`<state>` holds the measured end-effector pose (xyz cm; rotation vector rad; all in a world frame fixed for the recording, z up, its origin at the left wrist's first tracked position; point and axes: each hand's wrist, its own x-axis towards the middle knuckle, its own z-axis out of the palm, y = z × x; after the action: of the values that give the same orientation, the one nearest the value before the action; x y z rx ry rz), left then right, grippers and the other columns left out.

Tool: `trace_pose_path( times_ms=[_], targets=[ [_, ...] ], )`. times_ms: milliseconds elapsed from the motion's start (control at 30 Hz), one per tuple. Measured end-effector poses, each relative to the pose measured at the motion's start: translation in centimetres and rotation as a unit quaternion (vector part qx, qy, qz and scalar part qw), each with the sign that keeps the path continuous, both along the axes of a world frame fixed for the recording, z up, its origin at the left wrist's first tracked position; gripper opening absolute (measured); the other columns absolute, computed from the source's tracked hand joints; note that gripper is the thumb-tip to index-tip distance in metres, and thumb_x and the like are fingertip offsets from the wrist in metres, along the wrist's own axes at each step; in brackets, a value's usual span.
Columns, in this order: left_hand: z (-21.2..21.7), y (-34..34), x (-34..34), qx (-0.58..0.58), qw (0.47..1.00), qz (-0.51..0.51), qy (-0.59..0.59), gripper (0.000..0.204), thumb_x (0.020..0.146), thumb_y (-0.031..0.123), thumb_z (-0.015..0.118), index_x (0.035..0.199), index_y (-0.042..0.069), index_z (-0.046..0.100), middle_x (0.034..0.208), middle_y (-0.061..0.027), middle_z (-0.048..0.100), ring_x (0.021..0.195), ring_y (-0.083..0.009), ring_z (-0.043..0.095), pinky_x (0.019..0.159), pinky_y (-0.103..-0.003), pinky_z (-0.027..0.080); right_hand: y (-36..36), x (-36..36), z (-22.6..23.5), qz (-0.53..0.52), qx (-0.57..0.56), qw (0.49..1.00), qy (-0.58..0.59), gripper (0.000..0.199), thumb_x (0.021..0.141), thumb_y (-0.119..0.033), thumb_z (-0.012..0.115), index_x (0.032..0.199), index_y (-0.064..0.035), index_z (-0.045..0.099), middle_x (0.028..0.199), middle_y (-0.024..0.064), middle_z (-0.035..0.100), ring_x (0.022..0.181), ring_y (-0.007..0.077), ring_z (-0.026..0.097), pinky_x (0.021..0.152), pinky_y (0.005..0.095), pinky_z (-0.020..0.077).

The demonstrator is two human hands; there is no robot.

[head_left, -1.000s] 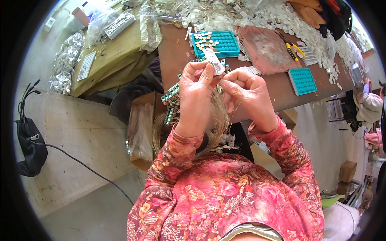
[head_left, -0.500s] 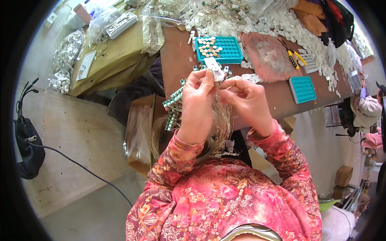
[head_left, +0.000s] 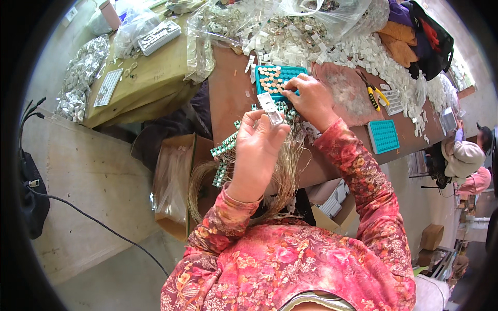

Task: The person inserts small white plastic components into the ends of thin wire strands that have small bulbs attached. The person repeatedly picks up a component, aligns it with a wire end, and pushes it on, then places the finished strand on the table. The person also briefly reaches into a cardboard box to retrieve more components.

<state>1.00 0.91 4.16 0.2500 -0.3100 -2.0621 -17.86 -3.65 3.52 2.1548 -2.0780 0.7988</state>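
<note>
Clear plastic piece (head_left: 271, 107), small and flat, sits pinched in the left hand (head_left: 257, 150) right at the fingertips, held up just over the near edge of the brown surface (head_left: 228, 88). Those fingers are curled closed around it, and the same hand looks to be gripping a bundle of pale wire strands (head_left: 282, 176) that hang down toward the lap, with a strip of little green-and-white parts (head_left: 224, 150) dangling beside it.

Right hand (head_left: 311, 101) is stretched out to the teal tray (head_left: 277, 80), fingertips down on its near corner where the round tan pieces sit in rows. Can't tell whether it's actually got one pinched or is just touching the tray, the fingers hide that.

So my read: this is the pick-up step, grabbing a tan piece from the tray to marry up with the clear piece. Next move would need a clean single-piece pinch, then bringing it back to the left hand and lining it up carefully, since both parts are tiny.

Further out there's a second teal tray (head_left: 384, 136) on the right, yellow-handled pliers (head_left: 372, 93), a big heap of white bits (head_left: 332, 46) along the back, and an open cardboard box (head_left: 174, 181) down on the left by the knee.
</note>
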Motion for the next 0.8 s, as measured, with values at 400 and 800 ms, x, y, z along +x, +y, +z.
trace_pose_path(
  times_ms=[400, 800],
  targets=[
    [-3.4, -0.9, -3.2, -0.079, 0.996, 0.014, -0.044, 0.018, 0.096, 0.015, 0.055, 0.111, 0.009, 0.046, 0.105, -0.0148, 0.059, 0.084, -0.0180, 0.059, 0.076, -0.030, 0.052, -2.9, -2.8, 0.0, 0.041, -0.009, 0.990, -0.135, 0.012, 0.078, -0.009, 0.064, 0.088, -0.0043, 0.068, 0.079, 0.0135, 0.068, 0.074, 0.0301, 0.067, 0.070, 0.0372, 0.0525],
    [-4.4, -1.2, -3.4, -0.081, 0.995, 0.027, -0.059, 0.021, 0.097, 0.016, 0.054, 0.114, 0.006, 0.049, 0.102, -0.0134, 0.060, 0.081, -0.0155, 0.057, 0.074, -0.028, 0.051, -3.2, -2.4, 1.5, 0.093, 0.052, 0.991, -0.085, 0.012, 0.075, -0.009, 0.069, 0.085, -0.0033, 0.070, 0.084, 0.0152, 0.067, 0.076, 0.0272, 0.066, 0.071, 0.0355, 0.0519]
  ],
)
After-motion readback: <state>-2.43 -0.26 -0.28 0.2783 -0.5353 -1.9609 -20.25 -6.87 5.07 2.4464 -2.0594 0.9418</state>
